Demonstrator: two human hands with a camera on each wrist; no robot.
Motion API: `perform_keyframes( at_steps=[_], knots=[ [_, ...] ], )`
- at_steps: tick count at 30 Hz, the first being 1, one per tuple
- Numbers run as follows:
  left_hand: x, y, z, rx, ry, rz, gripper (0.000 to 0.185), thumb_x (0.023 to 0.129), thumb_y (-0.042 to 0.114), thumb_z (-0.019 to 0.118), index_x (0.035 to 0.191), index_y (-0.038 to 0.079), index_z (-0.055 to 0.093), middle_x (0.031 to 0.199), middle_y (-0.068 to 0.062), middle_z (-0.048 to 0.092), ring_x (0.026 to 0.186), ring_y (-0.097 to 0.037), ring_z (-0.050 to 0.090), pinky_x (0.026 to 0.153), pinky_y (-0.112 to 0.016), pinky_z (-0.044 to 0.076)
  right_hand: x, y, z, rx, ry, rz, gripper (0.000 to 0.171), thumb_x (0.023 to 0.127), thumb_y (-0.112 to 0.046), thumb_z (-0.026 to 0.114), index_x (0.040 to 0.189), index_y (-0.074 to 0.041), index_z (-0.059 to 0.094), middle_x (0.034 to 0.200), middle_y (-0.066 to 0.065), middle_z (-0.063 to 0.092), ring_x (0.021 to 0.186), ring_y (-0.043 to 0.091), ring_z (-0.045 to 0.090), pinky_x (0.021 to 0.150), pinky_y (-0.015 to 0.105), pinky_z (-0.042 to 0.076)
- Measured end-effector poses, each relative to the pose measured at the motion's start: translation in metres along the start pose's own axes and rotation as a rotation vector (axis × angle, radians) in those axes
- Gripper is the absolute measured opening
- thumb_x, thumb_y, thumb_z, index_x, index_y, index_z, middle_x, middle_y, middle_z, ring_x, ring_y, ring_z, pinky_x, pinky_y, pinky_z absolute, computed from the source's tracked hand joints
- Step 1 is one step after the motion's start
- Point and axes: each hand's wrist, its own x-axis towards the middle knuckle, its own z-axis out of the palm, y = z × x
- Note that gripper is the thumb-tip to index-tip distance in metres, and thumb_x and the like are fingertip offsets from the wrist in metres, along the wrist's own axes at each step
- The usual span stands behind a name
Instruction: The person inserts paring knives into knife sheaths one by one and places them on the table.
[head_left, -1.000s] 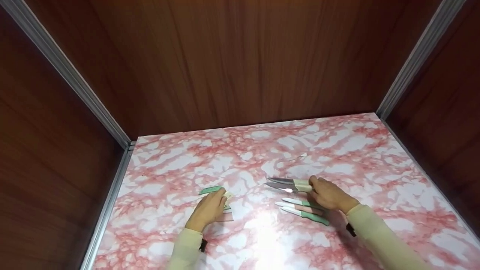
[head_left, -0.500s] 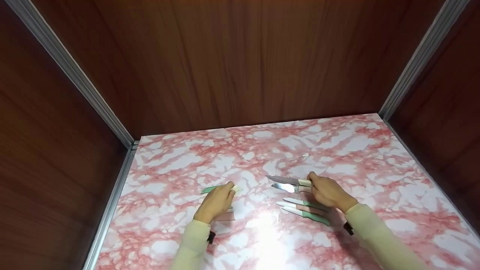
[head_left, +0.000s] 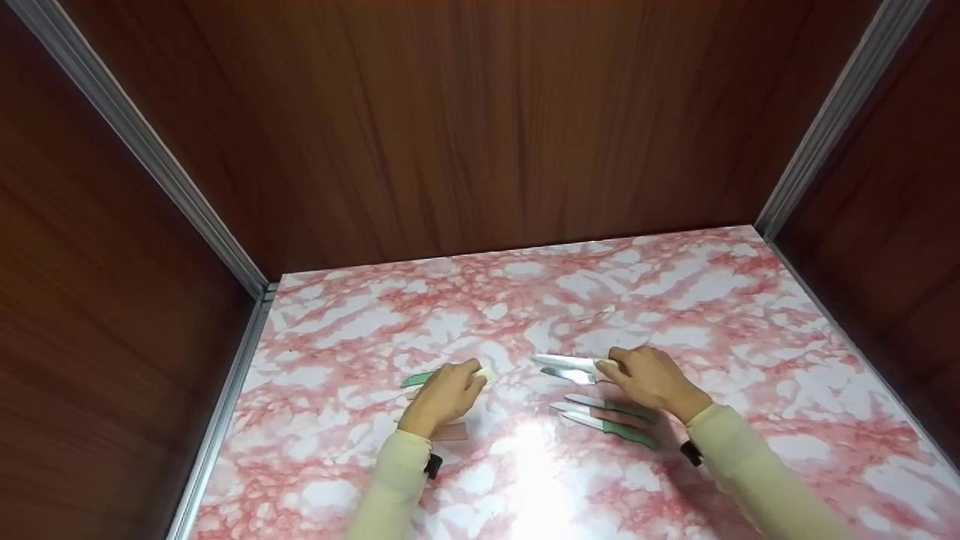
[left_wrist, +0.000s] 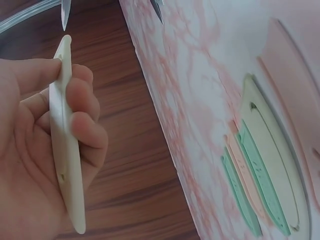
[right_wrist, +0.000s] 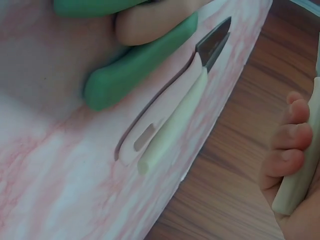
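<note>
Here the right hand pinches a knife by its cream handle at frame centre; the left hand's grip curls round a light, stiff sheath. Sharp blade: hold the handle.

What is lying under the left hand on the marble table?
Under the left hand, which holds a cream sheath, a green sheath and a pink sheath stick out on the table. The rest is covered.
</note>
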Motion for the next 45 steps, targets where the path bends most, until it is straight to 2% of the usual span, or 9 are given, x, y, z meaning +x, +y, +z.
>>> perform_keyframes(
  at_steps=[7, 15, 25, 38, 45],
  knots=[
    [0.001, 0.008, 0.004, -0.013, -0.026, 0.014, 0.023, 0.100, 0.032, 0.045, 0.081, 0.019, 0.047, 0.059, 0.007, 0.034, 0.050, -0.008, 0.031, 0.051, -0.025, 0.028, 0.000, -0.010, 0.001, 0.016, -0.024, -0.013, 0.038, 0.095, -0.049, 0.049, 0.068, -0.023, 0.050, 0.047, -0.011, 0.035, 0.041, 0.004, 0.030, 0.047, 0.025, 0.031],
    [0.002, 0.014, 0.006, -0.022, -0.043, 0.011, 0.025, 0.099, 0.033, 0.045, 0.078, 0.019, 0.046, 0.059, 0.008, 0.033, 0.055, -0.009, 0.032, 0.053, -0.026, 0.029, 0.001, -0.019, -0.001, 0.023, -0.046, -0.034, 0.042, 0.096, -0.050, 0.046, 0.066, -0.021, 0.047, 0.048, -0.011, 0.033, 0.042, 0.003, 0.028, 0.046, 0.024, 0.029],
    [0.001, 0.016, 0.009, -0.038, -0.057, 0.014, 0.024, 0.099, 0.033, 0.046, 0.079, 0.020, 0.049, 0.059, 0.008, 0.035, 0.051, -0.008, 0.033, 0.052, -0.025, 0.030, 0.001, -0.025, -0.002, 0.016, -0.064, -0.040, 0.039, 0.095, -0.054, 0.044, 0.072, -0.023, 0.052, 0.049, -0.012, 0.039, 0.042, 0.004, 0.036, 0.048, 0.025, 0.033],
    [0.002, 0.017, 0.009, -0.031, -0.072, 0.012, 0.021, 0.099, 0.035, 0.046, 0.083, 0.021, 0.052, 0.061, 0.008, 0.038, 0.054, -0.009, 0.035, 0.053, -0.026, 0.030, 0.001, -0.026, -0.002, -0.003, -0.064, -0.062, 0.040, 0.095, -0.054, 0.043, 0.079, -0.022, 0.060, 0.052, -0.015, 0.043, 0.044, 0.002, 0.041, 0.051, 0.026, 0.038],
    [0.001, 0.016, 0.011, -0.047, -0.067, 0.028, 0.026, 0.100, 0.032, 0.044, 0.079, 0.018, 0.046, 0.060, 0.008, 0.029, 0.051, -0.008, 0.028, 0.051, -0.025, 0.027, 0.002, -0.026, -0.003, -0.010, -0.079, -0.075, 0.041, 0.096, -0.053, 0.042, 0.081, -0.020, 0.061, 0.053, -0.015, 0.044, 0.044, 0.001, 0.041, 0.051, 0.026, 0.039]
  ],
)
